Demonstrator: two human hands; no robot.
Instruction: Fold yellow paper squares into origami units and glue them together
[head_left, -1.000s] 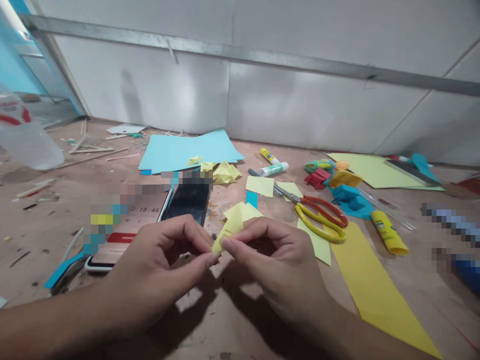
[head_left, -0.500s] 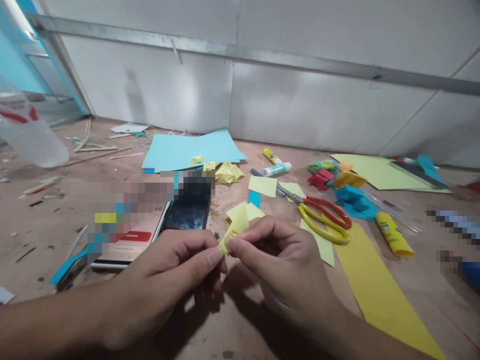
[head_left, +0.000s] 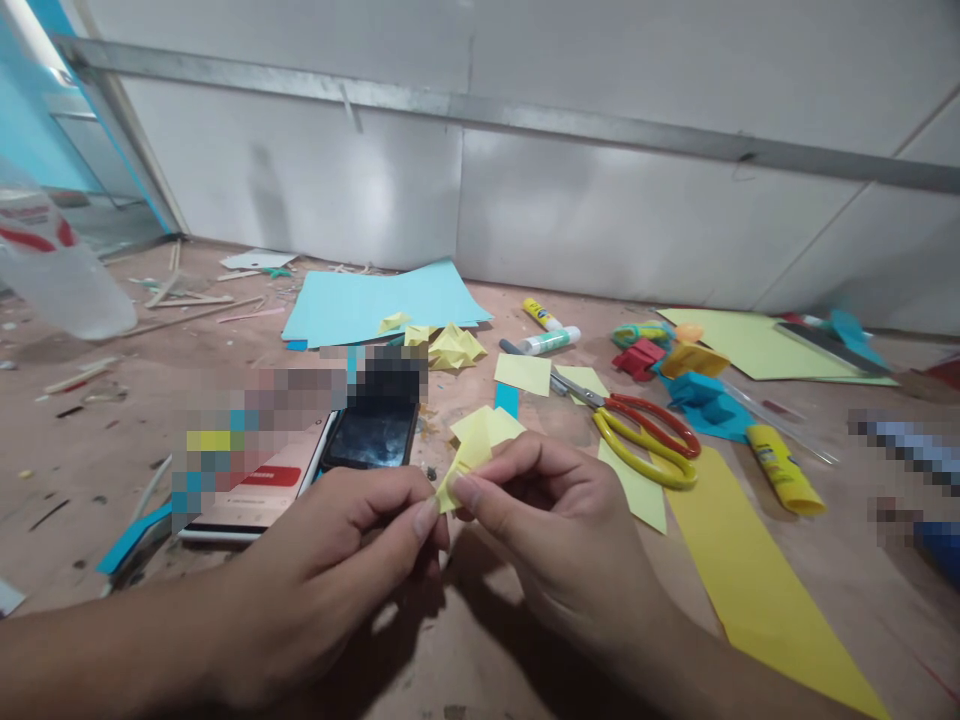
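Note:
Between my two hands is a small folded piece of pale yellow paper (head_left: 466, 468). My left hand (head_left: 367, 545) pinches its lower left corner between thumb and forefinger. With thumb and fingertips, my right hand (head_left: 555, 510) grips its right side. Just behind it lies another pale yellow paper square (head_left: 506, 424), partly covered by the held piece. Folded yellow paper pieces (head_left: 456, 347) sit farther back, near the light blue sheets (head_left: 375, 300). Scissors (head_left: 637, 425) with red and yellow handles rest beyond my right hand, over yellow paper squares (head_left: 523, 374).
Two phones (head_left: 371, 430) lie left of my hands. Glue sticks (head_left: 551, 340) lie behind the scissors, and a yellow glue tube (head_left: 784, 470) is at right. A yellow strip (head_left: 772, 590) runs beside my right forearm. A bottle (head_left: 67, 270) stands far left, before the wall (head_left: 600, 220).
Both hands stay nearly in place, still pinching the folded yellow paper. The paper leans slightly differently, and the whole view has shifted a little.

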